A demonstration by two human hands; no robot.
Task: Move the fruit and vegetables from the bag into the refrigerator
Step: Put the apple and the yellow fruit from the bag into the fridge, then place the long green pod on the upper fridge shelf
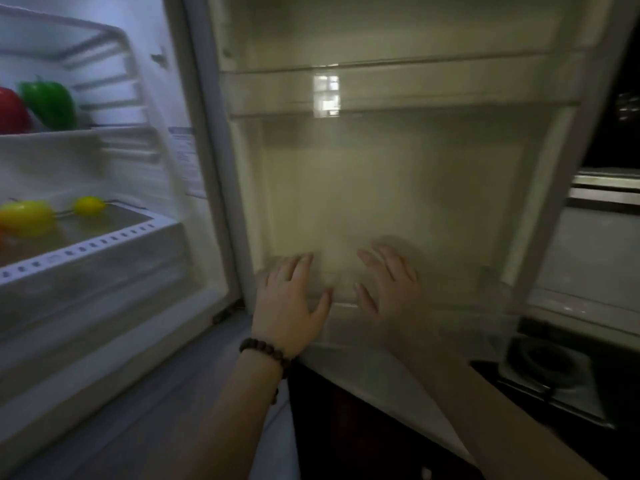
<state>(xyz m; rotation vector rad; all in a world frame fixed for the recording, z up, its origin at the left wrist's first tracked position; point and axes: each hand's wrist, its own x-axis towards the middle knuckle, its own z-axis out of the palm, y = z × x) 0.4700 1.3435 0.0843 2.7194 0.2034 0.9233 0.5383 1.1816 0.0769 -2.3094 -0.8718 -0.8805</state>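
Note:
The refrigerator stands open at the left. On its upper shelf point(52, 136) sit a red fruit point(12, 110) and a green pepper point(50, 103). Lower down, on the drawer cover point(114, 233), lie a yellow pepper point(26, 216) and a lemon point(88, 205). The inner side of the open door point(391, 188) fills the middle of the view. My left hand point(291, 303) and my right hand point(391, 289) lie flat with straight fingers against the door's lower bin point(478, 306). Neither holds anything. No bag is in view.
A clear door shelf point(398, 91) crosses the door higher up, with nothing in it. A gas stove burner point(543, 365) sits on the dark counter at the right, just beyond the door's edge. A pale floor shows below the refrigerator.

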